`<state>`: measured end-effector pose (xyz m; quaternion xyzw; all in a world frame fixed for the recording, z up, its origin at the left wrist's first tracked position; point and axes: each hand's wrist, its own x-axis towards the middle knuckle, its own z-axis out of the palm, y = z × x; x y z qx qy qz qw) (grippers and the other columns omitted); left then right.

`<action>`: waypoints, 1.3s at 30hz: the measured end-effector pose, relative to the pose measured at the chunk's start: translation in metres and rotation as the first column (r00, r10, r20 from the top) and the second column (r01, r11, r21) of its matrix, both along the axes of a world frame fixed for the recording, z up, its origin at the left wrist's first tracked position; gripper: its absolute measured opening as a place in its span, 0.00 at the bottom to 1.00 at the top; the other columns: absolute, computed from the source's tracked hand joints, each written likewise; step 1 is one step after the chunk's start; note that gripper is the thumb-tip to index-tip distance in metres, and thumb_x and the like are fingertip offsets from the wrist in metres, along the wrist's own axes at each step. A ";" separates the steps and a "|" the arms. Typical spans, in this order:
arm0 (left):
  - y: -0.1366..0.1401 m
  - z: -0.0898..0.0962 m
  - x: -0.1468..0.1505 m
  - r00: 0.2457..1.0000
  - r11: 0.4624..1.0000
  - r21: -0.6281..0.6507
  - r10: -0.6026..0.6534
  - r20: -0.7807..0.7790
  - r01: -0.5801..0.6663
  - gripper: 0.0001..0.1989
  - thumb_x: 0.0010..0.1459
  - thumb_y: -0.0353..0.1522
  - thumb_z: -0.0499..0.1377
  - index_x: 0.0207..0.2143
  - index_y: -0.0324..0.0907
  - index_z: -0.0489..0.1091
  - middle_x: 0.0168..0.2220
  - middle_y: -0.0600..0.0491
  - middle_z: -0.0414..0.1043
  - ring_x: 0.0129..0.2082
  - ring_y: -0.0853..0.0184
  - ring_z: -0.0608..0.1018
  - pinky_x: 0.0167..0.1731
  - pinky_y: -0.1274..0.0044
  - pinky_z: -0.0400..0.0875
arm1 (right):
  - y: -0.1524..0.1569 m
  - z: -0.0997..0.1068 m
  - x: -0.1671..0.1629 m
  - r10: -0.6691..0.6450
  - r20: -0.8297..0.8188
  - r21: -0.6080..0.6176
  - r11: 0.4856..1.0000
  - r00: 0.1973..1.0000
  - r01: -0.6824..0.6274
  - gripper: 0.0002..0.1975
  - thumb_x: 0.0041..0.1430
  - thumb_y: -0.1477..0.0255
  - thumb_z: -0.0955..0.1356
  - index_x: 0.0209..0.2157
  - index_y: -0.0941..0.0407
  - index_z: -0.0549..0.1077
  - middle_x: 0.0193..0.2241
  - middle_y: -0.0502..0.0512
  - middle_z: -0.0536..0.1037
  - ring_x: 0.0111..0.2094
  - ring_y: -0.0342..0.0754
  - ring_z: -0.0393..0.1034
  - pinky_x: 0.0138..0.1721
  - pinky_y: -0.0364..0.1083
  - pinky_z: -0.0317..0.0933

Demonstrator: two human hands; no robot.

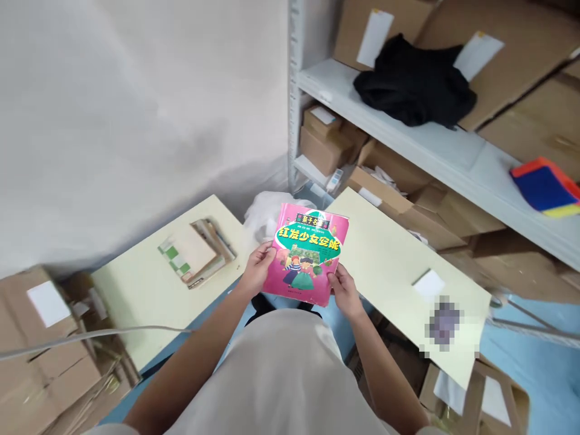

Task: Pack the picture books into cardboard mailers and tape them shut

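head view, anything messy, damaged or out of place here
Two things, mildly: the black cloth lies crumpled on the upper shelf by cardboard boxes, and the stacked books on the left table lie askew, edges unaligned. The pink book between the left hand and right hand shows no clear damage.

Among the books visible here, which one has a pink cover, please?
The book with yellow title characters, held by the left hand and right hand; the other books lie piled on the left table, a cream-and-green one topmost.
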<state>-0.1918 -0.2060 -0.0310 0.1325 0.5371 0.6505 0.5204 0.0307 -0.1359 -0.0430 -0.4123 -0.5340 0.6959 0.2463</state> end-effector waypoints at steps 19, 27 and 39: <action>0.110 -0.029 0.148 0.738 0.738 -0.303 -0.660 -0.140 0.603 0.31 0.45 0.50 0.65 0.46 0.39 0.72 0.40 0.47 0.78 0.35 0.61 0.79 0.27 0.75 0.76 | 0.089 -0.008 0.177 -0.578 -0.008 -0.103 0.812 0.816 0.574 0.21 0.52 0.54 0.69 0.43 0.51 0.72 0.36 0.51 0.78 0.32 0.46 0.72 0.28 0.43 0.68; 0.135 -0.048 0.143 0.777 0.760 -0.183 -0.627 0.044 0.624 0.29 0.49 0.47 0.65 0.50 0.41 0.71 0.45 0.46 0.76 0.41 0.61 0.79 0.40 0.70 0.77 | 0.116 -0.013 0.167 -0.682 0.081 -0.058 0.725 0.727 0.686 0.20 0.50 0.54 0.69 0.39 0.53 0.71 0.30 0.50 0.77 0.27 0.45 0.70 0.24 0.43 0.65; 0.174 -0.054 0.142 0.748 0.737 -0.127 -0.660 0.074 0.663 0.31 0.47 0.43 0.67 0.53 0.41 0.71 0.46 0.46 0.76 0.38 0.62 0.79 0.37 0.72 0.76 | 0.135 -0.011 0.180 -0.731 0.013 -0.062 0.680 0.682 0.730 0.12 0.52 0.58 0.66 0.34 0.51 0.69 0.28 0.49 0.75 0.29 0.46 0.70 0.27 0.44 0.65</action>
